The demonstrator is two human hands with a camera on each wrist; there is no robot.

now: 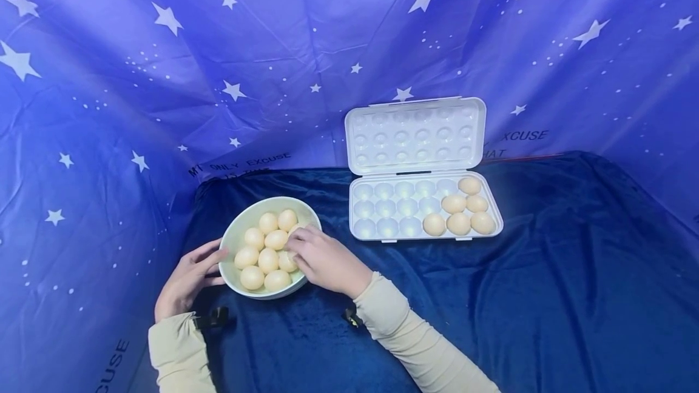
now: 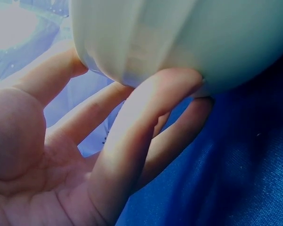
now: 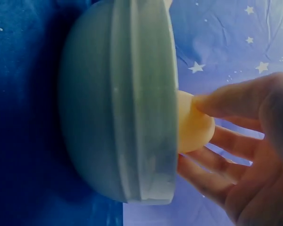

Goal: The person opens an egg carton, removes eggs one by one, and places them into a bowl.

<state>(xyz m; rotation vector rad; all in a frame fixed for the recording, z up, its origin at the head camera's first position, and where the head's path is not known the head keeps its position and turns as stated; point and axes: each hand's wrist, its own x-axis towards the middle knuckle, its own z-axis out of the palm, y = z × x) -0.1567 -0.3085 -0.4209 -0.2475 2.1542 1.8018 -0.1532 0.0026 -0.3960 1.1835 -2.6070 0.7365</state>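
Pale green, the bowl [image 1: 264, 206] stands on the dark blue cloth [image 1: 546, 302], left of the carton [image 1: 364, 208] and somewhat nearer the person. Cream-coloured eggs [image 1: 268, 260] lie clustered inside it, some resting against one another.

The left hand [image 1: 187, 276] holds the bowl from its left side, bent fingers touching the outer wall, as the left wrist view shows. The right hand [image 1: 326, 258] reaches over the bowl's right side and grips an egg [image 3: 194, 128] between thumb and fingers; from the right wrist, that egg shows just beyond the rim. In the head view the fingers partly cover the eggs there.

The white carton lies open, its lid [image 1: 415, 135] tilted up at the back against the blue starry curtain [image 1: 306, 35]. Six eggs sit in its right part: one in the back row, two in the middle row, three in the front row. Both sleeves [image 1: 426, 335] are beige, with a dark device at each wrist.
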